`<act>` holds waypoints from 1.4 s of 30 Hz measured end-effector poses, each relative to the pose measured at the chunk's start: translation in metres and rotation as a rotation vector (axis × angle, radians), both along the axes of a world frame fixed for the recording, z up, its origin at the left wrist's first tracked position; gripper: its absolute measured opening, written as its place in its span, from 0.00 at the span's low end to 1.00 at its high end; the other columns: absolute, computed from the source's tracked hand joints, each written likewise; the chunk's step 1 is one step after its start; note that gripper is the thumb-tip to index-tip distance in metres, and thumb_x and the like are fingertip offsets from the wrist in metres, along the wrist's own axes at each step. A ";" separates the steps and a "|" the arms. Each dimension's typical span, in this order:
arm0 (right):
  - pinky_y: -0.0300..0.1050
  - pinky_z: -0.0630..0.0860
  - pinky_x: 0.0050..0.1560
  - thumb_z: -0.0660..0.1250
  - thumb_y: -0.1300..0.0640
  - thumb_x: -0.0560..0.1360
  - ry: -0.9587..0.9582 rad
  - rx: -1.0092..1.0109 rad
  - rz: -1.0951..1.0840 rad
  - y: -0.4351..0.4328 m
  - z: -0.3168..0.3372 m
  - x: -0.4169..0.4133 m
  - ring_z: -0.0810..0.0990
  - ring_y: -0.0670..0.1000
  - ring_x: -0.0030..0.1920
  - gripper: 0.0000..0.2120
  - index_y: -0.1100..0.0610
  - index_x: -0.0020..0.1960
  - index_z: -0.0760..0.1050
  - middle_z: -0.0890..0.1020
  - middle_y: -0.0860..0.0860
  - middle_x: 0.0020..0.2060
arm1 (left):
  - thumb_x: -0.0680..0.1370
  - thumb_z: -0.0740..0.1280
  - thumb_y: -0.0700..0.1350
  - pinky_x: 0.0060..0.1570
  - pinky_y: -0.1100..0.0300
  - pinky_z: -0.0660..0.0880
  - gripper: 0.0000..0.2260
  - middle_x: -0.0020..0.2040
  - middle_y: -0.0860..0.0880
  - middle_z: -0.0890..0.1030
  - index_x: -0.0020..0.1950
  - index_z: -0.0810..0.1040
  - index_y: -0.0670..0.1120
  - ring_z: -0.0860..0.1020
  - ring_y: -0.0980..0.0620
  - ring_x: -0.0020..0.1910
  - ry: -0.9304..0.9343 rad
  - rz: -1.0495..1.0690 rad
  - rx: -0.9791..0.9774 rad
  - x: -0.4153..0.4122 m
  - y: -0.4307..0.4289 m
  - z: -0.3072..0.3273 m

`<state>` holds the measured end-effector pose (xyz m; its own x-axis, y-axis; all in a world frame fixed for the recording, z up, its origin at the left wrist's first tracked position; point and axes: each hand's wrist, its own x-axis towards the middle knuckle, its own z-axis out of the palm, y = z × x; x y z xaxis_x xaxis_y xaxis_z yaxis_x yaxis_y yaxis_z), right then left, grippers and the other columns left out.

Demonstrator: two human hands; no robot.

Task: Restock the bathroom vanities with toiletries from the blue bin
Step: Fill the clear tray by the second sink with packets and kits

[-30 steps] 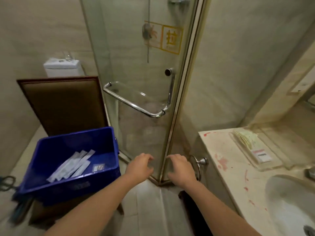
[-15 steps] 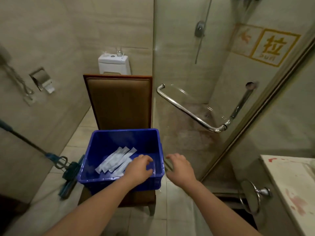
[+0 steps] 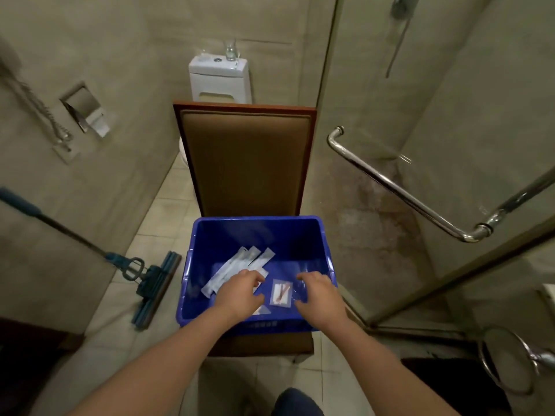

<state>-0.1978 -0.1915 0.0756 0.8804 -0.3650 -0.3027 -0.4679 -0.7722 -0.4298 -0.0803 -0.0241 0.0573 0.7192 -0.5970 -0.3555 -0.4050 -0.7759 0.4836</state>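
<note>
The blue bin (image 3: 210, 235) stands on the seat of a brown padded chair (image 3: 244, 157). Inside it lie several long white toiletry sachets (image 3: 237, 264) at the left and a small clear packet with reddish sticks (image 3: 281, 293) in the middle. My left hand (image 3: 240, 295) hovers over the near ends of the sachets, fingers loosely curled and holding nothing. My right hand (image 3: 319, 297) hangs over the bin's right side beside the clear packet, fingers also relaxed and empty. Whether either hand touches the contents is unclear.
A white toilet cistern (image 3: 218, 78) stands behind the chair. A blue mop (image 3: 147, 280) lies on the tiled floor at the left. The glass shower door with its chrome handle (image 3: 399, 193) is at the right. A chrome towel ring (image 3: 507, 360) sits at the lower right.
My view has swung left from the vanity and shower door to the bin. Both hands moved forward and now hang inside the bin over the toiletries.
</note>
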 end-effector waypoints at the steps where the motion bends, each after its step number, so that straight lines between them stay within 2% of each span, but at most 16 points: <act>1: 0.49 0.70 0.65 0.68 0.53 0.74 0.012 0.001 0.006 0.002 -0.003 0.003 0.70 0.52 0.67 0.25 0.51 0.71 0.68 0.73 0.49 0.66 | 0.77 0.67 0.49 0.58 0.54 0.75 0.19 0.64 0.52 0.75 0.67 0.72 0.52 0.76 0.52 0.60 0.013 0.013 0.002 0.002 0.003 -0.004; 7: 0.49 0.72 0.63 0.68 0.52 0.73 0.081 0.021 0.009 0.005 -0.026 0.020 0.71 0.52 0.64 0.25 0.49 0.69 0.68 0.74 0.49 0.63 | 0.78 0.66 0.45 0.59 0.54 0.74 0.19 0.65 0.51 0.74 0.68 0.71 0.51 0.74 0.51 0.62 0.113 0.064 0.008 0.010 0.017 -0.033; 14: 0.47 0.76 0.58 0.69 0.51 0.74 0.148 0.108 -0.025 -0.009 -0.071 0.043 0.72 0.50 0.62 0.23 0.49 0.67 0.69 0.74 0.48 0.62 | 0.78 0.66 0.45 0.56 0.56 0.75 0.16 0.64 0.51 0.74 0.66 0.72 0.52 0.76 0.52 0.59 0.186 0.156 0.058 0.028 0.011 -0.069; 23: 0.48 0.76 0.58 0.69 0.51 0.75 0.257 0.209 -0.096 -0.036 -0.143 0.075 0.70 0.51 0.65 0.26 0.49 0.70 0.67 0.73 0.48 0.64 | 0.77 0.67 0.43 0.55 0.55 0.76 0.17 0.64 0.52 0.73 0.65 0.73 0.53 0.76 0.52 0.58 0.313 0.142 0.196 0.058 -0.014 -0.130; 33: 0.50 0.74 0.58 0.69 0.52 0.74 0.371 0.272 -0.160 -0.052 -0.228 0.105 0.70 0.54 0.65 0.25 0.51 0.70 0.68 0.73 0.52 0.64 | 0.75 0.68 0.40 0.54 0.53 0.76 0.20 0.65 0.52 0.72 0.66 0.73 0.53 0.75 0.51 0.58 0.376 0.058 0.316 0.085 -0.030 -0.203; 39: 0.51 0.73 0.61 0.71 0.53 0.73 0.371 0.275 -0.166 -0.052 -0.264 0.111 0.68 0.54 0.67 0.27 0.52 0.69 0.68 0.71 0.51 0.66 | 0.74 0.68 0.41 0.50 0.55 0.74 0.23 0.65 0.53 0.71 0.68 0.71 0.53 0.73 0.50 0.61 0.307 -0.183 0.375 0.092 -0.034 -0.238; 42: 0.52 0.70 0.65 0.71 0.54 0.72 0.355 0.237 -0.167 -0.052 -0.276 0.116 0.66 0.54 0.68 0.28 0.52 0.70 0.67 0.68 0.50 0.67 | 0.74 0.69 0.42 0.48 0.53 0.75 0.24 0.66 0.53 0.69 0.69 0.69 0.53 0.75 0.49 0.57 0.329 -0.228 0.387 0.093 -0.037 -0.251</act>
<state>-0.0823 -0.2431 -0.2005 0.6421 -0.3772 -0.6674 -0.7278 -0.5735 -0.3761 0.0124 -0.0614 -0.1940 0.4012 -0.5054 -0.7640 -0.4589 -0.8327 0.3100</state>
